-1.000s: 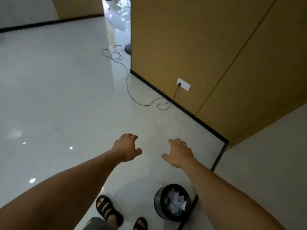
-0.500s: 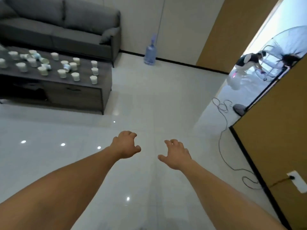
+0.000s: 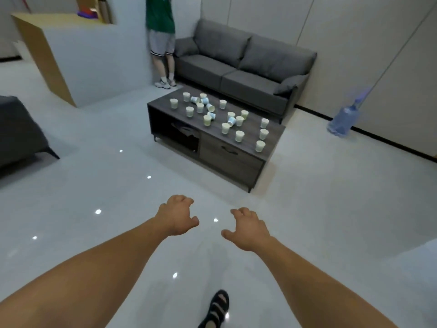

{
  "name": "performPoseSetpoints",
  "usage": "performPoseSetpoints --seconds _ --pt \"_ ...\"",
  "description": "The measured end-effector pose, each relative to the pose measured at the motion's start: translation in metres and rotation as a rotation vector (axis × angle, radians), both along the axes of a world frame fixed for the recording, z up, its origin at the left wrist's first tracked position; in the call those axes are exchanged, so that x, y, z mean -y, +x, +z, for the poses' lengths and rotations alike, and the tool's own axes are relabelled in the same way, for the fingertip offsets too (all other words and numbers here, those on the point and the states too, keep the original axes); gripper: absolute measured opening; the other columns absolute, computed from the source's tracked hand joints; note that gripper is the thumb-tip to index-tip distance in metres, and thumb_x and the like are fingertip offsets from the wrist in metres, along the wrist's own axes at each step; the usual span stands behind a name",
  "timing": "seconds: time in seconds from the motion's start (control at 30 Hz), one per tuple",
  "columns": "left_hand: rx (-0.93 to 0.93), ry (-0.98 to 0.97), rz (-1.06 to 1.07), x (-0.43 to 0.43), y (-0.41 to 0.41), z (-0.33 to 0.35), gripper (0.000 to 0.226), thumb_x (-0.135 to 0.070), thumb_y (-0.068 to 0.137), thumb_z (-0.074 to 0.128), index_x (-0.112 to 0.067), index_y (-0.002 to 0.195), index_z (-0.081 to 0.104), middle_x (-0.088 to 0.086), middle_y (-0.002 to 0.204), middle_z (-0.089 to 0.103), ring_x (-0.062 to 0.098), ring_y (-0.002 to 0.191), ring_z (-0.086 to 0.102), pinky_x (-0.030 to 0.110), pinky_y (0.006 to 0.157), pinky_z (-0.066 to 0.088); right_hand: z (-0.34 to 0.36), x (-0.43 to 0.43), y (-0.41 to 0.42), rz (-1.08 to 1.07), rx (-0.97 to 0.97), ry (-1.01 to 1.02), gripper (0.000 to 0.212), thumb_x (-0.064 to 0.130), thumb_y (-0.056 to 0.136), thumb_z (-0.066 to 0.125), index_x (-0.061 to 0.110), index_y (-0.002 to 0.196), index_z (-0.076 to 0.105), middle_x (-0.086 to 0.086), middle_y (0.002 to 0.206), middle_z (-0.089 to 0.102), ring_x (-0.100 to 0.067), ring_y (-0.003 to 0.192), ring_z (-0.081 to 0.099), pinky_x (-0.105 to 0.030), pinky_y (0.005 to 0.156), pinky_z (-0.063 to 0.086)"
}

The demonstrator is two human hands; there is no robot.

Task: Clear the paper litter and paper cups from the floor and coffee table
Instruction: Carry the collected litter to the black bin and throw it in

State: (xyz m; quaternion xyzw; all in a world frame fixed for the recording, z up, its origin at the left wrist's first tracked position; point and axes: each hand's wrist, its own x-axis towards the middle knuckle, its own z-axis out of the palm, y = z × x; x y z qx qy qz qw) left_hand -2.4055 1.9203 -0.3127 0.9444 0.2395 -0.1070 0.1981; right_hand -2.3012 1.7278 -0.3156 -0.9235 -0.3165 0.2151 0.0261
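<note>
Paper cups (image 3: 239,136) upright and tipped on coffee table (image 3: 227,159), left hand (image 3: 177,216) and right hand (image 3: 248,229) loosely curled, holding nothing

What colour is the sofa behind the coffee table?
Dark grey. The sofa shows best in the head view, which is the only view here.

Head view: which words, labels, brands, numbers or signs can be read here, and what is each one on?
No text can be read in this view.
green shirt: white print at the frame's top edge, cut off and blurred.
paper cups: blue print on some, too small to read.
water bottle: blurred, no legible label.
</note>
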Motion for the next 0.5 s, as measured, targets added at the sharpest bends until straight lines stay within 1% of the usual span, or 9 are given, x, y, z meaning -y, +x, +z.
performPoseSetpoints --seconds 0.17,0.3,0.4,0.5 --pt "-0.033 0.028 0.154 -0.106 0.037 -0.004 0.069 -0.047 0.088 0.052 -0.02 0.148 0.029 0.002 0.154 0.026 0.021 0.143 0.018 0.04 0.113 0.027 -0.013 -0.117 0.074 0.141 -0.012 0.015 0.079 0.059 0.09 0.051 0.022 0.153 0.022 -0.003 0.156 0.026 -0.025 0.139 0.029 -0.043 0.11 0.031" --pt "-0.047 0.036 0.282 -0.183 0.072 0.007 0.069 -0.047 0.088 0.053 -0.02 0.147 0.03 0.001 0.154 0.027 0.02 0.143 0.019 0.039 0.113 0.027 -0.005 -0.206 0.136 0.244 -0.016 0.021 0.078 0.059 0.09 0.051 0.022 0.154 0.022 -0.003 0.155 0.026 -0.025 0.139 0.029 -0.043 0.11 0.032" --pt "0.004 0.044 0.368 -0.234 0.098 0.014 0.068 -0.047 0.088 0.053 -0.019 0.147 0.032 0.001 0.153 0.029 0.02 0.142 0.021 0.037 0.111 0.028 0.002 -0.273 0.177 0.329 0.018 0.021 0.077 0.058 0.091 0.05 0.022 0.153 0.023 -0.004 0.156 0.025 -0.026 0.14 0.028 -0.044 0.111 0.033" --pt "0.012 0.007 0.413 -0.275 0.114 0.013 0.068 -0.047 0.088 0.053 -0.02 0.146 0.032 0.0 0.153 0.028 0.019 0.143 0.02 0.037 0.11 0.028 0.002 -0.331 0.2 0.396 0.015 0.003 0.076 0.058 0.09 0.05 0.021 0.152 0.024 -0.004 0.154 0.027 -0.026 0.139 0.029 -0.044 0.11 0.033"
